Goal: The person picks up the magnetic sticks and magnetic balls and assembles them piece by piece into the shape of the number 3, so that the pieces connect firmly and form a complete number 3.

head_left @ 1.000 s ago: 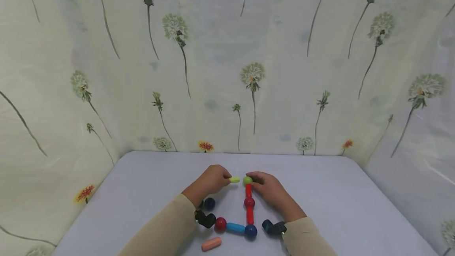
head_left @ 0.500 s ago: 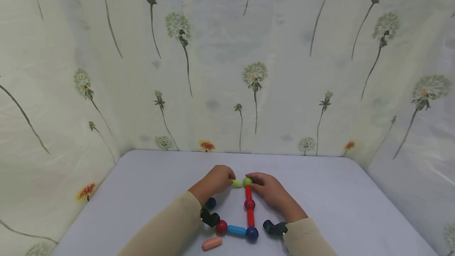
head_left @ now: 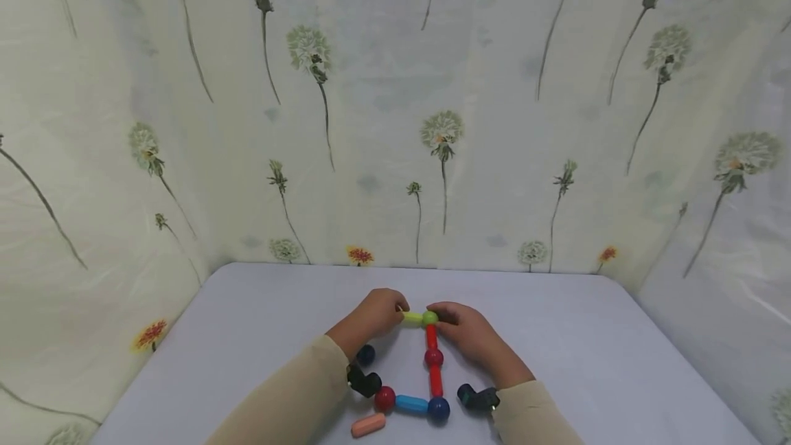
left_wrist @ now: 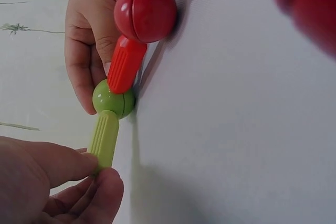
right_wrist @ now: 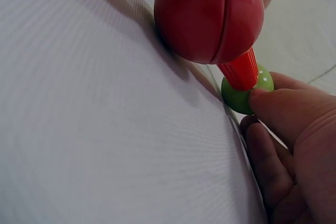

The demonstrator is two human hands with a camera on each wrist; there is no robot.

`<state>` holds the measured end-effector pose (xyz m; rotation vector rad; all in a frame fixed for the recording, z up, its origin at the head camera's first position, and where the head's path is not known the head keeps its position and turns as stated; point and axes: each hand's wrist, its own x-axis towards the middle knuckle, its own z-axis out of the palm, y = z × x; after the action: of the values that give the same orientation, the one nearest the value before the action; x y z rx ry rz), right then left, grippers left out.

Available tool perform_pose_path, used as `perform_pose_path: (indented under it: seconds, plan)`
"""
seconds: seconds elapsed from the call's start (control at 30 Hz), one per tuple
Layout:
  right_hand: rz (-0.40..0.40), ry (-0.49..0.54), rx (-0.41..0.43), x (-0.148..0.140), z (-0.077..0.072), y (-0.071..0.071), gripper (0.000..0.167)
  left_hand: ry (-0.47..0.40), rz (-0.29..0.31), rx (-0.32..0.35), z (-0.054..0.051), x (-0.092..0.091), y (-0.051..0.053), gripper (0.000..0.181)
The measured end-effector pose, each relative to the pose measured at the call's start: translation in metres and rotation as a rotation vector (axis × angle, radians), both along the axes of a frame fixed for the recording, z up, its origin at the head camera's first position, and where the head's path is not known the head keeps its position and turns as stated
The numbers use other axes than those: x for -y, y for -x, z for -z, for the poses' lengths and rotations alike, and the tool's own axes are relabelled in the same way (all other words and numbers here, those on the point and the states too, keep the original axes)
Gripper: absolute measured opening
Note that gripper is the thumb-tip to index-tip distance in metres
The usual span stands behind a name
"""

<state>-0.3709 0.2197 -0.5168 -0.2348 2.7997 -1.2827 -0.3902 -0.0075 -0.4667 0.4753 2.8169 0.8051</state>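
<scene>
yellow rod (left_wrist: pixel 105 137) — now against green ball (left_wrist: pixel 113 101)

Yellow-green stick (left_wrist: pixel 105 137): one end hidden by left hand (head_left: pixel 374 314). Red shape (left_wrist: pixel 311 3), perhaps ball: blurred, cut off.

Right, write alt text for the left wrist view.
The left hand pinches a yellow-green rod whose far end meets a green ball, held by the right hand. A red rod links that ball to a dark red ball, with white tabletop to the right.
</scene>
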Motion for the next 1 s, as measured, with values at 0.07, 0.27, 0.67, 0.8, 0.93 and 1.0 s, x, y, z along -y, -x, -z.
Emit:
perform_pose_path:
  seconds: [0.07,0.27,0.67,0.8,0.93,1.0]
  plan:
    - [0.002,-0.001,-0.001,0.0,-0.001,0.0,0.035,0.005,-0.013,-0.007,0.001,0.0,0.0,0.018]
    - [-0.017,0.002,-0.012,0.001,-0.002,0.001,0.034,0.0,-0.078,-0.014,-0.002,0.006,-0.007,0.023]
    - [0.015,0.0,-0.014,0.002,-0.005,-0.001,0.033,-0.043,-0.076,-0.01,-0.013,0.023,-0.027,0.014]
    - [0.022,-0.001,-0.015,0.001,-0.002,-0.001,0.033,-0.061,-0.056,-0.008,-0.008,0.029,-0.031,0.012]
    - [0.012,0.0,-0.02,0.001,0.0,-0.001,0.034,-0.036,-0.023,0.003,-0.006,0.036,-0.039,0.016]
    - [0.011,0.002,-0.013,0.001,0.0,-0.001,0.034,-0.013,0.012,0.015,-0.006,0.039,-0.043,0.021]
